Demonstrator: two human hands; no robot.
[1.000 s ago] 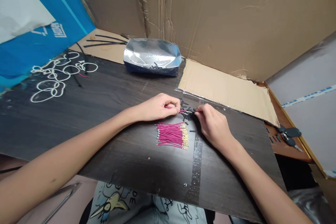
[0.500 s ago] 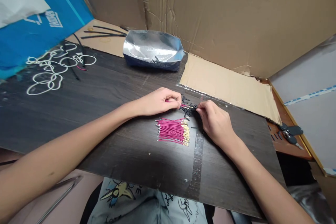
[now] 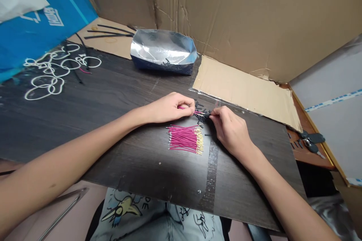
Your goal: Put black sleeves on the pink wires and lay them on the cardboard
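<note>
My left hand (image 3: 181, 106) is closed on a short magenta wire (image 3: 199, 113) whose metal-tipped end points right, toward my other hand. My right hand (image 3: 226, 122) pinches at the right of that tip; what sits between its fingers looks like a small black tube, mostly hidden by the fingertips. Below and between both hands lies a pile of short black tubes (image 3: 201, 119). Nearer to me a neat row of magenta wires (image 3: 183, 138) rests on the table, silvery ends at left and gold-coloured terminals at right.
An open silver-lined pouch (image 3: 164, 49) with a few black bits stands at the back. White elastic loops (image 3: 51, 79) lie at the left. A flat cardboard piece (image 3: 243, 94) covers the back right, and keys (image 3: 312, 141) lie beyond the table's right edge.
The whole view has shifted slightly. My hands keep nearly the same pose, with the wire still in the left and the right pinching near its tip.
</note>
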